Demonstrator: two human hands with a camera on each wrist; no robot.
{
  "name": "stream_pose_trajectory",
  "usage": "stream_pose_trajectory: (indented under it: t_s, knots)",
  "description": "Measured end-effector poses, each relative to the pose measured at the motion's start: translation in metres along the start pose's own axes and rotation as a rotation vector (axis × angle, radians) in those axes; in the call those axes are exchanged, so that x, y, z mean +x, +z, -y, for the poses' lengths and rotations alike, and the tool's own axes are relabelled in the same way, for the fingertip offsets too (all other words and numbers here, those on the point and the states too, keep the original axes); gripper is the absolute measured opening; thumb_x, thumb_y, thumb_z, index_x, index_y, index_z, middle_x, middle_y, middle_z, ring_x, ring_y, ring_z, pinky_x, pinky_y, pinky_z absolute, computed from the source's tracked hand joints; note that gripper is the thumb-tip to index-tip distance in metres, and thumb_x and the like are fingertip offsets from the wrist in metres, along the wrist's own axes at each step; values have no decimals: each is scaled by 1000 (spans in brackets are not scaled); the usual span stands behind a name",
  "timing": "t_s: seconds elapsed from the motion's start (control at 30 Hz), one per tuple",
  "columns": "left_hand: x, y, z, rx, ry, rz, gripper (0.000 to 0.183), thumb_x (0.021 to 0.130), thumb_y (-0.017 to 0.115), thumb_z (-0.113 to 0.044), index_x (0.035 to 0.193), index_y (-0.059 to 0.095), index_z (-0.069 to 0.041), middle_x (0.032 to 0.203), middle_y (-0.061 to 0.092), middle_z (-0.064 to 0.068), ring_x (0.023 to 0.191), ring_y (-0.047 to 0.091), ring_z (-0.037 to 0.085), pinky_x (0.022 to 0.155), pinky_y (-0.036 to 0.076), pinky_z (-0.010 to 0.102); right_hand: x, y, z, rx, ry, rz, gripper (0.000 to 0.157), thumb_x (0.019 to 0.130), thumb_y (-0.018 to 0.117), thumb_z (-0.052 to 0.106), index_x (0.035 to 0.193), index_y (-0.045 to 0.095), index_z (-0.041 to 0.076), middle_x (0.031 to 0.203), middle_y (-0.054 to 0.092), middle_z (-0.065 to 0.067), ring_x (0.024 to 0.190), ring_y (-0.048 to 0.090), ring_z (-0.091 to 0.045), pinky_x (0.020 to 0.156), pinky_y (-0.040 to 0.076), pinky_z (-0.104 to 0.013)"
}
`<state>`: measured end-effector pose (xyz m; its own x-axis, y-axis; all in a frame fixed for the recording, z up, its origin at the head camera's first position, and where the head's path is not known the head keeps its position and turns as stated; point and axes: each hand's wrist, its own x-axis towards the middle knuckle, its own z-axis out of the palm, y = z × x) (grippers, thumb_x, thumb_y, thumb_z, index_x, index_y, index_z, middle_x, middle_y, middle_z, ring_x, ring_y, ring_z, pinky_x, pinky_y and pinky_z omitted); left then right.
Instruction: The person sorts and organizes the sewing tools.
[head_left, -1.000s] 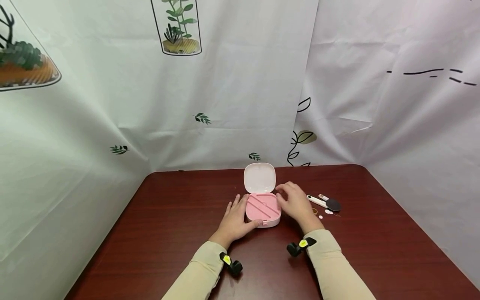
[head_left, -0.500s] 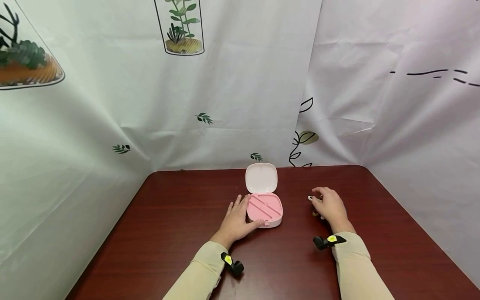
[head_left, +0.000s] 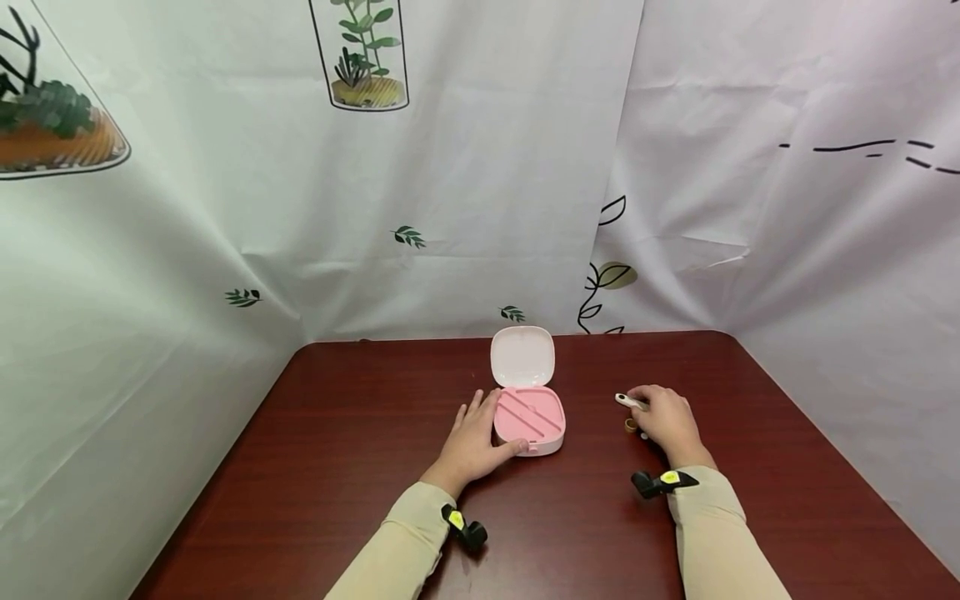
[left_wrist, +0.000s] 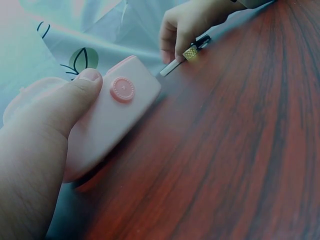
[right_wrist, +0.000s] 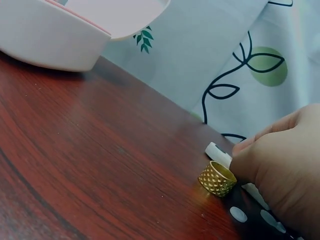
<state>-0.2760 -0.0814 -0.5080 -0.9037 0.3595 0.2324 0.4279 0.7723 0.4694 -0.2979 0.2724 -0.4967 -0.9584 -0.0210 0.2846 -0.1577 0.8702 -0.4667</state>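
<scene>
A pink box (head_left: 531, 417) with a white base stands on the table, its white lid (head_left: 522, 356) raised at the back. Two diagonal slots cross its pink inside. My left hand (head_left: 475, 444) grips it, thumb over the front edge near a round pink catch (left_wrist: 122, 89), fingers along the left side. To the right, my right hand (head_left: 667, 423) pinches a slim white-handled tool (right_wrist: 218, 154) lying low at the table; its far part is hidden under the hand. Beside those fingers sits a gold dimpled thimble ring (right_wrist: 217, 179).
Small white discs, perhaps buttons (right_wrist: 238, 214), lie under and beside the right hand. A dark flat piece (right_wrist: 245, 227) shows beneath them. The brown table (head_left: 360, 483) meets a white printed cloth (head_left: 450, 167) at its back and sides.
My right hand has left the box's right side, moved right to the small things, and come down on the white-handled tool. The left hand has kept its place on the box.
</scene>
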Motion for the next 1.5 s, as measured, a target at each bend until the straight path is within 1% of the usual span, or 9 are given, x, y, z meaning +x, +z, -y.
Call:
stream_pose_trajectory:
  t_s: [0.13,0.2,0.33,0.57,0.77,0.97,1.27,1.5]
  knots:
    - [0,0,0,-6,2,-2,101,85,60,-72,159,30,-10,162,35,9,154,19,34,122,15,57,0,1,0,-16,-24,-25,18,90,67,8,106,75,4,108,71,-18,93,63,-38,89,45,-59]
    - [-1,-1,0,-7,1,0,101,85,60,-71,159,30,-10,162,35,9,154,19,34,122,15,57,-1,2,0,-15,-29,-35,18,91,68,8,107,75,3,110,70,-20,98,63,-41,93,43,-61]
    - [-1,-1,-1,-6,-1,4,101,86,60,-71,160,29,-10,162,34,10,154,19,34,122,14,56,0,1,0,0,-26,-55,20,93,68,9,111,75,3,113,69,-21,105,62,-43,98,41,-63]
    - [-1,0,-1,-6,-1,7,102,86,58,-72,160,28,-9,162,34,10,154,18,34,122,14,57,1,-2,3,50,-27,-84,23,95,67,9,116,73,2,117,68,-21,103,64,-40,87,50,-57]
    - [-1,-1,-1,-6,2,4,101,86,59,-71,160,29,-10,162,34,10,154,19,34,122,14,57,4,-4,10,81,-41,-105,24,95,68,10,118,73,3,119,67,-21,104,64,-39,86,51,-57]
    - [-1,-1,-1,-4,1,5,100,86,59,-72,160,29,-11,163,34,8,154,19,34,122,14,57,7,-5,18,77,-70,-114,24,95,68,10,118,73,4,119,68,-20,104,64,-39,87,50,-57]
    - [-1,-1,1,-9,6,-1,102,86,59,-72,160,28,-9,162,34,10,153,20,35,121,16,58,12,-4,42,65,-89,-79,26,94,70,13,119,73,5,120,68,-18,107,63,-39,90,50,-58]
    - [-1,0,0,-17,11,-1,102,86,58,-72,160,28,-9,163,33,9,154,19,34,122,15,58,16,8,66,54,-162,-94,24,90,73,13,114,75,7,114,71,-14,107,66,-37,93,50,-56]
